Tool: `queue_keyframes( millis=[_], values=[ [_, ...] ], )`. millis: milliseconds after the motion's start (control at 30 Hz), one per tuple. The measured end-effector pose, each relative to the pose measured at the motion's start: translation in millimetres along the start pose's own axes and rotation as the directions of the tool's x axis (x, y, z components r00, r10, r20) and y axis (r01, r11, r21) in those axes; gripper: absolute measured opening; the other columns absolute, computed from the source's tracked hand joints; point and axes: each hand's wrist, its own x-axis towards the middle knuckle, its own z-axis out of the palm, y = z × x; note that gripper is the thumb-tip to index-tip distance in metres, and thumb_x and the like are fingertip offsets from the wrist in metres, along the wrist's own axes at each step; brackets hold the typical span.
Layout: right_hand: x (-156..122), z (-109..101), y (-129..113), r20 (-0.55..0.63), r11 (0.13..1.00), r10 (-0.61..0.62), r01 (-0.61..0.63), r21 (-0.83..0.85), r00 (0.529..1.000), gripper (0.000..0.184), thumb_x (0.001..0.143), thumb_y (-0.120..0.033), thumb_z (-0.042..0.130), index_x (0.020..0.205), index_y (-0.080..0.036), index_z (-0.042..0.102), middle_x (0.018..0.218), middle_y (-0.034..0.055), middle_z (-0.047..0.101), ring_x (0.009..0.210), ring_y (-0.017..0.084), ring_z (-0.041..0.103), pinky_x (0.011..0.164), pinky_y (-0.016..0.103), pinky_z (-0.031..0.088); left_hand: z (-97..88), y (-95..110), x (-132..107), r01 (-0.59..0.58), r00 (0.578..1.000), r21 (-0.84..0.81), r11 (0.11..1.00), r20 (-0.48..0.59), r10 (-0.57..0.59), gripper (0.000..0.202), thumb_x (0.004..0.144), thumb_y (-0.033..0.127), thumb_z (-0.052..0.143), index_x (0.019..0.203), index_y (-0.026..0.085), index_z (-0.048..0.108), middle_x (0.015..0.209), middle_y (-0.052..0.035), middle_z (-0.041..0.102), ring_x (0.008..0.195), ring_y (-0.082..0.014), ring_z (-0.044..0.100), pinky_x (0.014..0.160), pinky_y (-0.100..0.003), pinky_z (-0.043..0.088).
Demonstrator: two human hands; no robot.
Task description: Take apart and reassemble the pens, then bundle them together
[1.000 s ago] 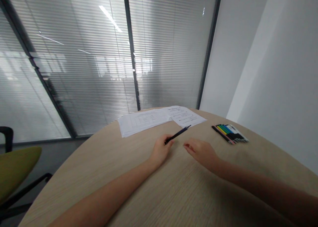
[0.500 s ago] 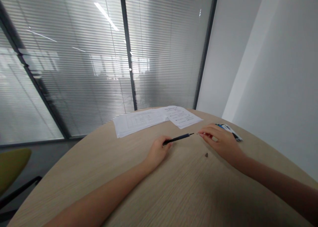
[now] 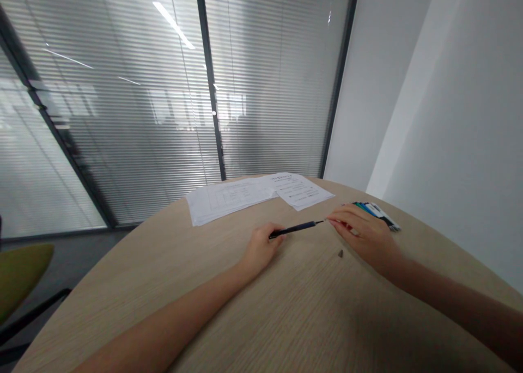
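My left hand [image 3: 263,246] is closed around the rear end of a dark pen [image 3: 296,228]. The pen points right, and a thin dark tip sticks out of its front end. Just beyond that tip, the thumb and forefinger of my right hand [image 3: 365,232] are pinched together; a tiny thing seems to be between them, too small to name. On the table below my right hand lies a small, dark, cone-shaped piece [image 3: 340,254], touched by neither hand.
White printed sheets [image 3: 232,199] overlap near the far edge of the round wooden table [image 3: 196,286]. Several pens or markers [image 3: 378,212] lie behind my right hand. A green chair [image 3: 24,275] stands at the left, and a white wall rises at the right.
The pen tip and my right fingertips are slightly closer together. My left hand still holds the pen, and the cone-shaped piece still lies on the table.
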Motion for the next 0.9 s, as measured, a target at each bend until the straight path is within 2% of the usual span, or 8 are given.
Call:
queue_keyframes(
  millis=[233,467,633,800,900],
  values=[
    [-2.5,0.0,1.8,0.06,1.0,0.01,-0.01,0.002,0.998,0.017,0.082,-0.019,0.041,0.081,-0.018,0.058,0.081,0.0033,0.062,0.076,0.014,0.058,0.067,0.026,0.044,-1.8,5.4,-1.5,-0.004,1.0,0.009,1.0,0.024,0.003,0.013,0.072,0.015,0.052,0.081,0.015,0.061,0.08,-0.0027,0.063,0.075,-0.0146,0.056,0.071,-0.025,0.042],
    [-0.9,2.9,-2.2,0.096,0.995,-0.004,-0.005,0.096,0.995,0.018,0.08,-0.018,0.041,0.075,-0.018,0.057,0.075,0.0042,0.06,0.07,0.014,0.057,0.062,0.025,0.046,-0.1,1.3,-2.2,-0.088,0.996,0.104,0.991,0.043,0.084,0.012,0.072,0.014,0.053,0.082,0.017,0.06,0.081,-0.0023,0.063,0.078,-0.0159,0.055,0.077,-0.03,0.039],
    [0.0,3.5,-3.2,0.121,0.962,0.141,-0.165,0.218,0.983,0.013,0.075,-0.018,0.045,0.075,-0.019,0.057,0.072,0.0029,0.06,0.058,0.012,0.055,0.056,0.025,0.047,1.7,0.6,-2.8,-0.12,0.992,0.153,0.981,0.049,0.114,0.012,0.072,0.015,0.054,0.082,0.018,0.059,0.081,-0.0017,0.062,0.078,-0.0161,0.055,0.08,-0.032,0.037],
    [-2.1,7.3,1.7,0.184,0.867,0.343,-0.386,0.314,0.921,0.016,0.07,-0.021,0.049,0.084,-0.018,0.057,0.073,0.0025,0.061,0.055,0.012,0.056,0.053,0.025,0.049,0.9,0.0,-4.4,-0.158,0.987,0.171,0.972,0.048,0.152,0.011,0.073,0.014,0.053,0.082,0.017,0.058,0.08,-0.002,0.062,0.079,-0.016,0.054,0.079,-0.031,0.037],
    [-4.0,8.2,3.1,0.208,0.841,0.364,-0.417,0.346,0.908,0.017,0.069,-0.021,0.05,0.084,-0.017,0.057,0.073,0.0026,0.061,0.055,0.012,0.056,0.054,0.025,0.049,-0.1,0.8,-4.7,-0.164,0.986,0.184,0.969,0.061,0.156,0.011,0.073,0.014,0.053,0.082,0.017,0.058,0.08,-0.002,0.062,0.078,-0.016,0.054,0.079,-0.031,0.036]
  ],
)
